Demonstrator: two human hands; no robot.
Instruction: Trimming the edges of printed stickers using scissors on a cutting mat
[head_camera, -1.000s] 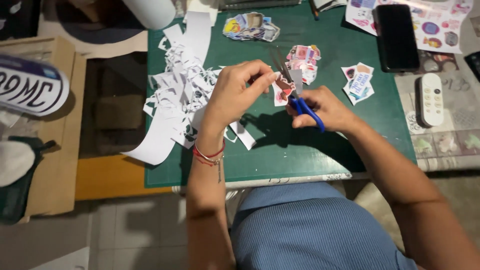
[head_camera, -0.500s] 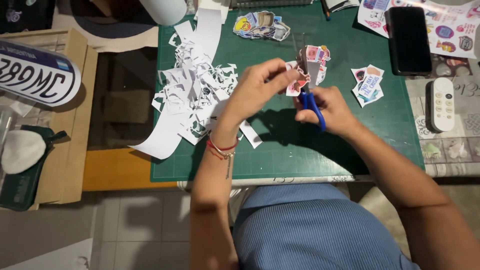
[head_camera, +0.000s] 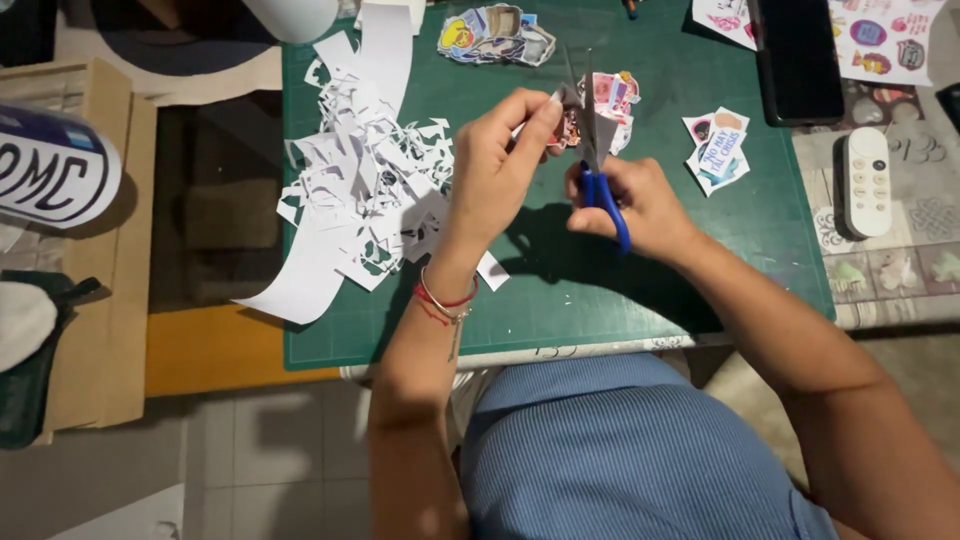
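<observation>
Fingers of the left hand (head_camera: 495, 160) pinch a small sticker (head_camera: 570, 122) above the green mat (head_camera: 620, 290), centre top of the frame; the right hand (head_camera: 635, 195) is closed through the blue scissors (head_camera: 598, 165), whose blades bite its edge. Trimming looks under way; next likely calls for turning the sticker into the blades. Since the earlier frame, both hands sit slightly higher, grips unchanged.
</observation>
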